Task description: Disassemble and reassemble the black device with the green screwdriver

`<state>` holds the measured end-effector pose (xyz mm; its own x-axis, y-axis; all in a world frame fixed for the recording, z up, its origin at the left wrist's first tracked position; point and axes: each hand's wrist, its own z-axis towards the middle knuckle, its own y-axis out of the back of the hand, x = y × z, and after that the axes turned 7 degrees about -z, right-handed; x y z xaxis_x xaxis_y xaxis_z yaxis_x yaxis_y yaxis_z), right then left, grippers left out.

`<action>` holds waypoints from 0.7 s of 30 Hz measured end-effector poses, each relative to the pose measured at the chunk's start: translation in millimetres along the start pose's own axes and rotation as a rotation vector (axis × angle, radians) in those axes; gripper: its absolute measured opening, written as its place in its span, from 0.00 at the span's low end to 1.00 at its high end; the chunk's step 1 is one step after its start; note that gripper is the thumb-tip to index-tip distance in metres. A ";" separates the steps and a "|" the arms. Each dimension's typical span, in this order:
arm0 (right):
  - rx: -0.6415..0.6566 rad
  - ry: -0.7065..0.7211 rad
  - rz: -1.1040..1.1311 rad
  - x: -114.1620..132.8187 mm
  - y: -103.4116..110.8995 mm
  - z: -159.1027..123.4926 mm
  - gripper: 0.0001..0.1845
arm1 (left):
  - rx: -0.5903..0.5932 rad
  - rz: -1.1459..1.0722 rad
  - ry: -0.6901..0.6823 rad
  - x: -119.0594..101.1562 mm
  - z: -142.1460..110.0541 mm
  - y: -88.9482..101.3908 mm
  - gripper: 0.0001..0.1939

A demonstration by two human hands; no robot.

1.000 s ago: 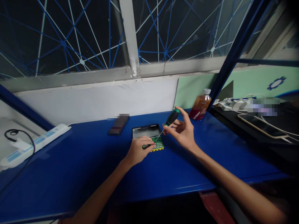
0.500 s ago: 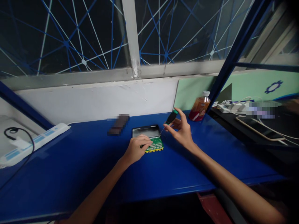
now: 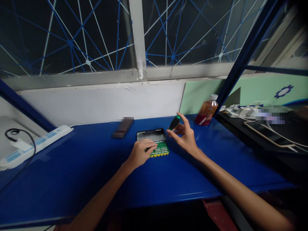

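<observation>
A screwdriver [image 3: 174, 123] with a black and green handle is held in my right hand [image 3: 185, 136], its fingers closed around the handle. The thin shaft slants down and left to the green circuit board [image 3: 161, 148]; I cannot tell whether the tip touches. The board has yellow parts along its near edge and lies by an open dark case [image 3: 151, 135]. Over the board's left part, my left hand [image 3: 142, 152] has its fingers pinched together. A small dark piece shows beneath these fingers, too hidden to name.
A drink bottle [image 3: 207, 110] stands at the back right of the blue table [image 3: 101, 179]. A dark blurred object [image 3: 122, 128] lies behind the left hand. On the left is a white power strip [image 3: 43, 144]. A phone [image 3: 268, 133] and cables lie on a black surface at right.
My right hand has shifted slightly left with the screwdriver, whose handle now leans a little differently. The left hand stays over the board. The whole view has moved slightly.
</observation>
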<state>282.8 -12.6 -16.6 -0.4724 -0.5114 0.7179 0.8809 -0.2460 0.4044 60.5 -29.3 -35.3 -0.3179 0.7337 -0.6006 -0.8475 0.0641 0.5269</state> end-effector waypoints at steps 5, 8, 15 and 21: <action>0.005 -0.008 0.007 -1.5 0.0 0.2 0.44 | -0.001 0.012 -0.017 0.4 0.2 0.4 0.06; 0.011 -0.009 0.001 -3.4 -0.1 0.3 0.44 | 0.004 0.025 -0.017 0.7 -0.2 0.1 0.06; 0.011 0.006 -0.011 -3.3 -0.2 0.5 0.44 | -0.105 0.037 -0.032 -1.4 -0.7 -1.1 0.05; 0.065 0.040 0.005 7.3 2.9 0.1 0.39 | -0.080 0.021 -0.050 -4.1 1.4 0.2 0.07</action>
<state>281.9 -17.0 -10.2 -0.4648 -0.5455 0.6974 0.8790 -0.1897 0.4375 62.2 -31.4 -31.9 -0.3164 0.7670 -0.5582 -0.8726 -0.0045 0.4884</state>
